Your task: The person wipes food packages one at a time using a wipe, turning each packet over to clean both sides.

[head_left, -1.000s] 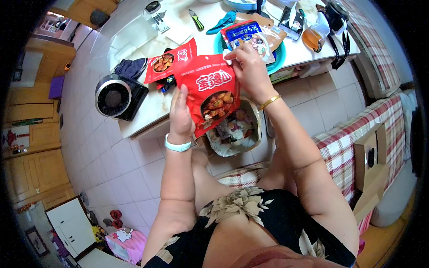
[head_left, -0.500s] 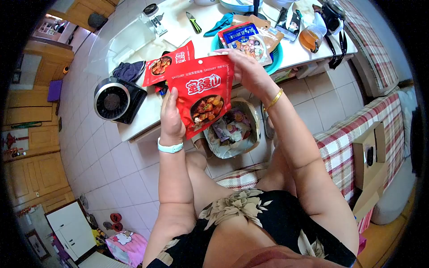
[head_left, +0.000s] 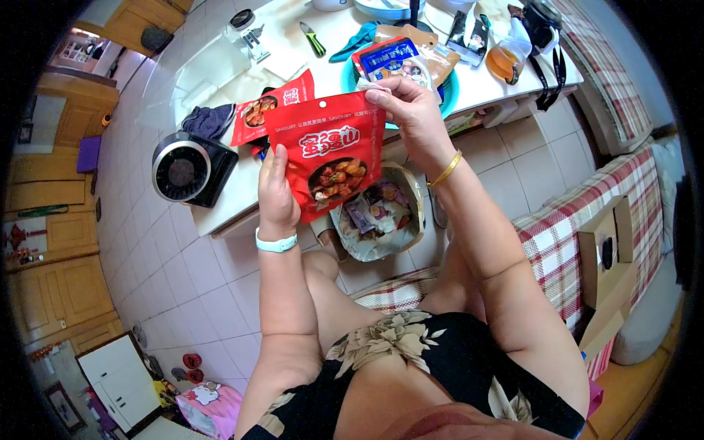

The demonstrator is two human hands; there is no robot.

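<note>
A red food pouch (head_left: 326, 158) with white lettering and a picture of a cooked dish is held up over the table's front edge. Its left side is gripped by my left hand (head_left: 279, 202), thumb on the front and the other fingers hidden behind. At the pouch's top right corner, my right hand (head_left: 419, 121) pinches a small crumpled white piece (head_left: 370, 86), perhaps tissue, against or beside the edge. Behind lies a second red pouch (head_left: 275, 103). Beyond my right hand, blue and brown food packets (head_left: 389, 55) rest in a teal basin (head_left: 449, 95).
Below the pouch stands a lined waste bin (head_left: 415, 236) with wrappers inside. The white table (head_left: 249, 192) carries a round-topped black appliance (head_left: 182, 169), a dark cloth (head_left: 209, 119), a green-handled knife (head_left: 314, 40) and a jug of amber liquid (head_left: 506, 62).
The right hand has gone from flat fingers along the pouch's top to a pinch at its top right corner, with the white piece showing. The pouch has shifted slightly left.
</note>
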